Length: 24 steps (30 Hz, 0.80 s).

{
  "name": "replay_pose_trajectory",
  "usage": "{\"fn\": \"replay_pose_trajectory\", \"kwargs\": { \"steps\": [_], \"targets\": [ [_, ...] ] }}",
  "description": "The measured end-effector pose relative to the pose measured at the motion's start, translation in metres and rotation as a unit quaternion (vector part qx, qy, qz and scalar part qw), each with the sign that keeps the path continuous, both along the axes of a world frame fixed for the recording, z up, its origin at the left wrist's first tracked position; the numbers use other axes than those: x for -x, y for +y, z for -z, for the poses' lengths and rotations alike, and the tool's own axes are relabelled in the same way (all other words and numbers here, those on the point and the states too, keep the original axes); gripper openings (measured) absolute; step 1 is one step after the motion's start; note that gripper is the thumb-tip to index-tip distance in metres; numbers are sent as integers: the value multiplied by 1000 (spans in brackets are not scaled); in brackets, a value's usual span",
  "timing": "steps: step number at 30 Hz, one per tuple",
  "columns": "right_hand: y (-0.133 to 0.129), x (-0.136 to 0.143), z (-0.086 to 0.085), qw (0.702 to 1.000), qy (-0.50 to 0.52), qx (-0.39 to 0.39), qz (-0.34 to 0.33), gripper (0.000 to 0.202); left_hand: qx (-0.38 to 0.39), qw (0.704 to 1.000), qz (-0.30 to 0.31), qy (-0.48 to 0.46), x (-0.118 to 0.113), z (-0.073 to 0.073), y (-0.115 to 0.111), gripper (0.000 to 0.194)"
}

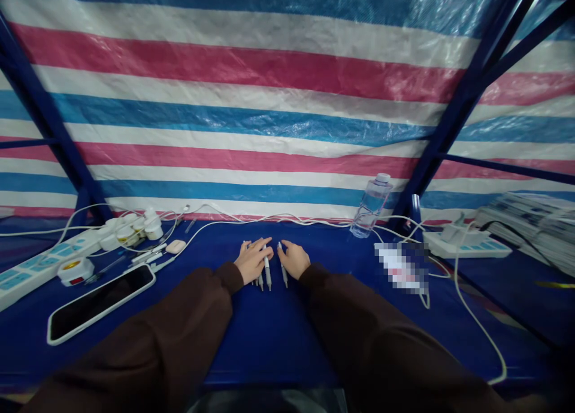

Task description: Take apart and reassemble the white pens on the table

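Observation:
Several grey-and-white pens (268,273) lie side by side on the blue table (269,329), pointing away from me. My left hand (253,259) rests flat on top of most of them, fingers spread, one finger on the pen nearest the middle. My right hand (294,259) lies over a separate pen (283,269) just to the right, its fingers curled loosely on it; whether it grips the pen is unclear. Both arms wear dark brown sleeves.
A smartphone (99,302) lies at the left, with a white power strip (31,266), small white jars (135,227) and an earbud case (176,246) behind it. A clear water bottle (371,206) stands right of centre. Another power strip (467,243), white cables and stacked papers (530,221) fill the right.

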State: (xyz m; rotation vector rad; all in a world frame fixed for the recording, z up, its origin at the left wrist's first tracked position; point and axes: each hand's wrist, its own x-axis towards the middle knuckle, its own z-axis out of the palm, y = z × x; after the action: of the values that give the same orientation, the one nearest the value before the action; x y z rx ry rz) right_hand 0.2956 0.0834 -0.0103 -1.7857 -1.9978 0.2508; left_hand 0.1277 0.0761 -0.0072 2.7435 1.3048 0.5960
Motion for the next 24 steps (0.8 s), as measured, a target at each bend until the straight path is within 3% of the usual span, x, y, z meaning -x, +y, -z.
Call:
{"fn": "replay_pose_trajectory", "kwargs": {
  "steps": [10,14,19,24],
  "targets": [
    [2,-5,4,993,117,-26,-5,41,-93,985,-82,-122,1,-10,-2,22],
    [5,-7,7,982,178,-58,-19,40,-145,964,-127,-181,1,-13,-4,21],
    [6,-7,8,981,182,-59,-29,39,-191,932,-196,-239,4,-17,-6,16],
    [7,-9,9,980,187,-66,-27,38,-196,930,-175,-259,3,-16,-4,17]
  ]
}}
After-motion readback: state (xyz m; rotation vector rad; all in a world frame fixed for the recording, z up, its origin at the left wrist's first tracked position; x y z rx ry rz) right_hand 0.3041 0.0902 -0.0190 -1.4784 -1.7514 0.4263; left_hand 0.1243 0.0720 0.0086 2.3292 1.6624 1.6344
